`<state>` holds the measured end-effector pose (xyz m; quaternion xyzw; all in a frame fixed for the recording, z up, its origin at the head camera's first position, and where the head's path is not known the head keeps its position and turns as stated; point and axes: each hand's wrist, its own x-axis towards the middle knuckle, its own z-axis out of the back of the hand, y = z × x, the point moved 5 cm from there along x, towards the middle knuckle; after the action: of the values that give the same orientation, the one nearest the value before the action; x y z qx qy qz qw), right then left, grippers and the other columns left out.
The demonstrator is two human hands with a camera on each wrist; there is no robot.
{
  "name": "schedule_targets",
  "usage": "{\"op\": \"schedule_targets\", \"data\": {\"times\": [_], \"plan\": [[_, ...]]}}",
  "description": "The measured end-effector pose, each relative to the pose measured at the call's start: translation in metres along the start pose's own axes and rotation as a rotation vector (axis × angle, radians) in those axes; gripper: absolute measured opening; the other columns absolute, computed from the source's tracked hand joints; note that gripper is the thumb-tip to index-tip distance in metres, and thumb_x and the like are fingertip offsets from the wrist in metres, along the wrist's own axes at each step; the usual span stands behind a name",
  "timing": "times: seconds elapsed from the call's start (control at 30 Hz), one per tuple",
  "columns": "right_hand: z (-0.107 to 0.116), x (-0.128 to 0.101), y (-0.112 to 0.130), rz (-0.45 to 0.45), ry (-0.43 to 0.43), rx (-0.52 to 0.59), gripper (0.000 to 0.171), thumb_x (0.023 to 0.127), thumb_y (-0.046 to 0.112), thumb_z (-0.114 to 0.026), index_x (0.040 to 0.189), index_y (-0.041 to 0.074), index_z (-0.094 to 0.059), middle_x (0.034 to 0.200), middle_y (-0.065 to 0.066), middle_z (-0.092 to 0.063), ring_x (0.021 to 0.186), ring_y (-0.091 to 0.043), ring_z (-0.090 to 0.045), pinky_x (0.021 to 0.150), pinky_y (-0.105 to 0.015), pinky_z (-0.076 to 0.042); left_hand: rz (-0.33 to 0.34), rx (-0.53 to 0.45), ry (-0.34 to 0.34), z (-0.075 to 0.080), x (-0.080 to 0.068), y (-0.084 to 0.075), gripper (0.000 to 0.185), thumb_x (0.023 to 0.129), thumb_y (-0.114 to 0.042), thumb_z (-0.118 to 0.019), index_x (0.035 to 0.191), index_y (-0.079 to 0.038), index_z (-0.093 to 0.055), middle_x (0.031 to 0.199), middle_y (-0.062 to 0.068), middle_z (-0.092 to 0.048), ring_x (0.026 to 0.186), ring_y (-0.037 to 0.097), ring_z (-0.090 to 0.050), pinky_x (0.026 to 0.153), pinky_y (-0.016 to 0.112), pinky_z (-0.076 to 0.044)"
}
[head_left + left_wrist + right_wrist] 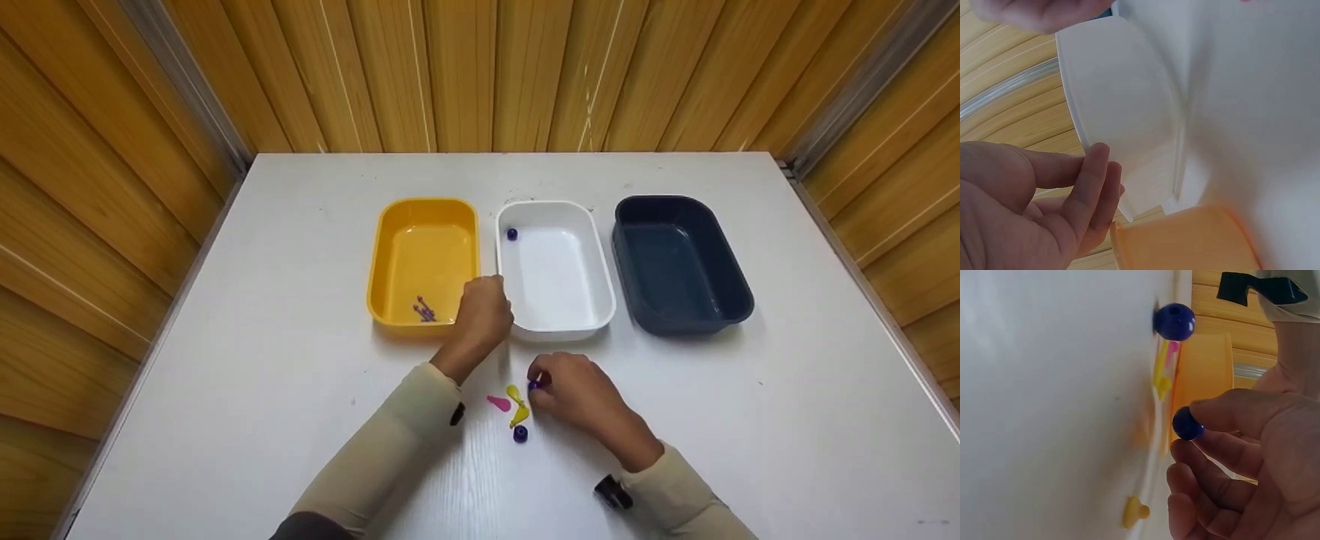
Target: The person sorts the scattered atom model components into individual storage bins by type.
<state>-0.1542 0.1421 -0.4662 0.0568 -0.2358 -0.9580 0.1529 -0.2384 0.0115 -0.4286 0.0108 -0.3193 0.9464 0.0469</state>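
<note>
In the head view, a white table (pixel 300 420) is seen inside wooden panelled walls, and three rectangular plastic tubs are set in a row on it: a yellow tub (pixel 390 247) on the left, a white tub (pixel 596 277) in the middle and a dark blue tub (pixel 731 285) on the right. A small bunch of purple pegs (pixel 424 309) lies in the near end of the yellow tub, and one dark blue bead (pixel 512 235) lies in the far corner of the white tub. The left hand (pixel 484 315) is held at the near rims, between the yellow and white tubs. The right hand (pixel 577 394) rests lower on the table, and a small round dark blue bead (pixel 533 385) is pinched at its fingertips. Just beside it, a pink drop-shaped piece (pixel 499 403), yellow drop-shaped pieces (pixel 517 406) and a second loose blue bead (pixel 520 433) lie on the table.

In the left wrist view, the left hand (pixel 1027 208) is shown with fingers loosely curled and nothing held; the white tub (pixel 1123 112) and the yellow tub's rim (pixel 1185 242) are close beside it.

In the right wrist view, the pinched bead (pixel 1187 423) is gripped between thumb and forefinger of the right hand (pixel 1252 467), just off the table. It is glossy, round and deep blue. The loose bead (pixel 1174 321), with a hole in it, rests on the table, with the yellow pieces (pixel 1161 371) nearby.
</note>
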Motion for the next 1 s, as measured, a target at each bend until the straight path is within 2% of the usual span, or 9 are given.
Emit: {"op": "schedule_targets", "data": {"times": [0.23, 0.57, 0.83, 1.0], "plan": [[0.017, 0.001, -0.005, -0.012, -0.063, 0.019, 0.01, 0.081, 0.008, -0.075, 0.089, 0.013, -0.074, 0.084, -0.001, -0.072, 0.079, -0.017, -0.064, 0.071, -0.037, -0.052, -0.001, 0.061, 0.008, -0.001, 0.002, -0.001, 0.009, 0.09, 0.003, -0.064, 0.093, 0.004, -0.072, 0.09, 0.02, -0.073, 0.087, 0.032, -0.071, 0.079, 0.044, -0.059], [0.035, 0.006, -0.014, -0.059, -0.133, 0.033, 0.009, 0.085, 0.01, -0.075, 0.093, 0.012, -0.074, 0.087, -0.004, -0.071, 0.082, -0.02, -0.066, 0.071, -0.037, -0.053, 0.0, 0.042, 0.003, -0.001, 0.002, 0.0, 0.008, 0.089, 0.005, -0.063, 0.09, 0.005, -0.071, 0.089, 0.021, -0.072, 0.086, 0.034, -0.07, 0.079, 0.046, -0.059], [0.05, 0.011, -0.02, -0.053, -0.231, 0.022, 0.009, 0.084, 0.008, -0.076, 0.092, 0.009, -0.073, 0.086, -0.007, -0.074, 0.082, -0.024, -0.068, 0.073, -0.042, -0.054, 0.016, 0.038, 0.016, -0.002, 0.003, 0.0, 0.01, 0.091, 0.004, -0.062, 0.094, 0.005, -0.072, 0.091, 0.021, -0.072, 0.081, 0.029, -0.066, 0.077, 0.044, -0.058], [0.056, 0.016, -0.023, -0.068, -0.256, 0.029, 0.011, 0.085, 0.01, -0.074, 0.095, 0.007, -0.074, 0.087, -0.009, -0.075, 0.083, -0.025, -0.068, 0.074, -0.043, -0.055, 0.017, 0.039, 0.008, -0.001, 0.002, 0.001, 0.01, 0.091, 0.005, -0.062, 0.094, 0.004, -0.072, 0.089, 0.02, -0.072, 0.08, 0.028, -0.065, 0.077, 0.043, -0.058]]}}
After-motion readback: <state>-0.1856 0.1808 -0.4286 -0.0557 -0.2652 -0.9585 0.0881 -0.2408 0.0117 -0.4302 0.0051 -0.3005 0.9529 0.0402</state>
